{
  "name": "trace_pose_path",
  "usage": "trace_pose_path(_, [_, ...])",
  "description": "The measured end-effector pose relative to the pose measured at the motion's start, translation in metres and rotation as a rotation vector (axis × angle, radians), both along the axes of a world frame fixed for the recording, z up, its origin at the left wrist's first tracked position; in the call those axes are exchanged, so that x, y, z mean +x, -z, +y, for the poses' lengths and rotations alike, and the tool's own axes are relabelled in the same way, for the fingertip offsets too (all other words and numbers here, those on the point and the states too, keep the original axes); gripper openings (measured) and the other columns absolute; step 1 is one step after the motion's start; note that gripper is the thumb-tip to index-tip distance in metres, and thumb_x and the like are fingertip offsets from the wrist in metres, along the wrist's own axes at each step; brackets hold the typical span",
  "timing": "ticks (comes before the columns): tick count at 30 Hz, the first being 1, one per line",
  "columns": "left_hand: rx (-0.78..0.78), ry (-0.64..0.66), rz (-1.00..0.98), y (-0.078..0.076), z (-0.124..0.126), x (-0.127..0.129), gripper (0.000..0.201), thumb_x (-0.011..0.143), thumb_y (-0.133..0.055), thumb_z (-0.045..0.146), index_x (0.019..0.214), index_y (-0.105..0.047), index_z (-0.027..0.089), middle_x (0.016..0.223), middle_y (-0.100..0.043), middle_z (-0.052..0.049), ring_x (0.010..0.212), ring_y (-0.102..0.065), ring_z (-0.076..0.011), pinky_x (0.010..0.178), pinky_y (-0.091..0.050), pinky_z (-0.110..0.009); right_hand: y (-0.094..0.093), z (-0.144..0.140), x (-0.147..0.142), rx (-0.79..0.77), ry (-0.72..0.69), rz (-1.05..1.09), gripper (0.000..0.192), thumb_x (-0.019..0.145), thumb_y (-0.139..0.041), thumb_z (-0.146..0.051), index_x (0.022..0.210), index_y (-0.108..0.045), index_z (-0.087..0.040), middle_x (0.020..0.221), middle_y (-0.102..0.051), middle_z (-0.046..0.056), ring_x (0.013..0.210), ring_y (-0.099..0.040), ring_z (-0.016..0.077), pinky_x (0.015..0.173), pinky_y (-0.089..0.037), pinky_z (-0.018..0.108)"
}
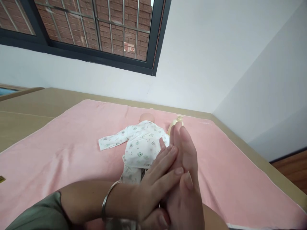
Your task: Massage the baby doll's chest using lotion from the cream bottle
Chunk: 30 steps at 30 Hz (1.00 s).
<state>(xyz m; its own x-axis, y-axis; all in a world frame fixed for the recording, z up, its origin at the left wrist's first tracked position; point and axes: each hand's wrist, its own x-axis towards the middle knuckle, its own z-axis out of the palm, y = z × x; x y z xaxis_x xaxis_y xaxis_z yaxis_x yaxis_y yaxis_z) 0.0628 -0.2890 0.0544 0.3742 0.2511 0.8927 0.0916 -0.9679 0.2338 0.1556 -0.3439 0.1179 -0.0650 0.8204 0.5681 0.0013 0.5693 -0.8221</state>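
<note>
My left hand (157, 182), with a silver bangle (105, 199) at the wrist, lies with its fingers stretched across the palm of my right hand (184, 169). My right hand is raised on edge, its fingers extended upward. The two palms touch, and I see no object between them. Beyond them a baby doll (144, 145) in a white printed outfit lies on a pink blanket (79, 153), one sleeve spread to the left. My hands hide part of its right side and legs. Just behind my right fingertips stands a pale yellow pump bottle (178, 119), partly covered.
The blanket covers most of a beige surface (55, 99) that meets the white wall (192, 64) at the back. A dark-framed window (153, 38) with metal bars is above. Brown wood (292, 169) shows at the right edge.
</note>
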Motion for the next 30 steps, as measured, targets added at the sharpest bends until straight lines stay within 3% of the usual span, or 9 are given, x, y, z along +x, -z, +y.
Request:
trace_pose_path(4, [-0.027,-0.106,0.016,0.026,0.047,-0.001,0.065,0.102,-0.027,0.047,0.161,-0.005,0.033,0.171,-0.011,-0.005,0.155,-0.022,-0.0318,0.125,-0.027,-0.054,0.0,0.034,0.014,0.194,0.148,-0.01,0.05,0.105,-0.031,-0.043,0.155,-0.029,-0.041,0.168,-0.016,-0.006,0.157,-0.009,0.026,0.124,-0.024,0.062])
trace_pose_path(7, [-0.302,-0.389,-0.042,0.042,0.098,-0.017,0.055,0.101,-0.035,0.04,0.154,-0.033,0.022,0.159,-0.041,-0.014,0.15,-0.036,-0.0307,0.124,-0.03,-0.054,0.003,0.062,0.016,0.322,0.211,-0.075,0.054,0.102,-0.039,-0.039,0.155,-0.031,-0.034,0.168,-0.021,0.0,0.156,-0.013,0.028,0.123,-0.024,0.064])
trace_pose_path(9, [-0.446,-0.533,-0.143,0.053,0.128,-0.029,0.044,0.099,-0.039,0.038,0.136,-0.054,0.019,0.144,-0.058,-0.013,0.139,-0.049,-0.0279,0.121,-0.036,-0.051,0.01,0.085,0.014,0.299,0.213,-0.139,0.051,0.1,-0.043,-0.036,0.15,-0.042,-0.028,0.163,-0.034,0.005,0.153,-0.025,0.0273,0.122,-0.029,0.059])
trace_pose_path(12, [-0.566,-0.616,-0.221,0.071,0.155,-0.042,0.035,0.096,-0.042,0.034,0.117,-0.065,0.018,0.126,-0.068,-0.013,0.124,-0.06,-0.0264,0.113,-0.045,-0.048,0.031,0.129,0.007,0.137,0.195,-0.254,0.045,0.097,-0.043,-0.029,0.14,-0.054,-0.022,0.153,-0.05,0.008,0.145,-0.042,0.0234,0.12,-0.036,0.047])
trace_pose_path(16, [-0.685,-0.597,-0.273,0.085,0.161,-0.045,0.036,0.097,-0.039,0.032,0.116,-0.065,0.016,0.121,-0.07,-0.013,0.117,-0.064,-0.0253,0.108,-0.048,-0.046,0.073,0.18,-0.003,-0.098,0.137,-0.621,0.048,0.092,-0.04,-0.019,0.135,-0.061,-0.018,0.143,-0.06,0.007,0.139,-0.05,0.0191,0.12,-0.036,0.037])
trace_pose_path(20, [-0.708,-0.587,-0.295,0.088,0.159,-0.043,0.036,0.096,-0.04,0.031,0.117,-0.065,0.014,0.122,-0.07,-0.013,0.117,-0.064,-0.0248,0.108,-0.048,-0.044,0.102,0.205,-0.001,-0.023,0.072,-0.899,0.049,0.094,-0.036,-0.015,0.136,-0.062,-0.015,0.148,-0.055,0.009,0.146,-0.04,0.0185,0.127,-0.016,0.04])
trace_pose_path(26, [-0.686,-0.595,-0.237,0.087,0.161,-0.044,0.033,0.091,-0.044,0.024,0.114,-0.066,0.015,0.122,-0.07,-0.012,0.119,-0.062,-0.0253,0.11,-0.046,-0.045,0.103,0.214,0.007,-0.164,0.205,-1.048,0.059,0.102,-0.036,-0.04,0.154,-0.039,-0.012,0.163,-0.03,0.011,0.154,-0.021,0.0279,0.125,-0.016,0.049])
trace_pose_path(30, [-0.686,-0.609,-0.235,0.09,0.161,-0.045,0.032,0.091,-0.043,0.023,0.113,-0.067,0.018,0.121,-0.071,-0.01,0.118,-0.063,-0.0239,0.11,-0.047,-0.045,0.096,0.193,-0.006,-0.164,0.235,-1.23,0.06,0.103,-0.032,-0.034,0.156,-0.031,-0.005,0.164,-0.025,0.017,0.154,-0.019,0.0324,0.125,-0.016,0.051])
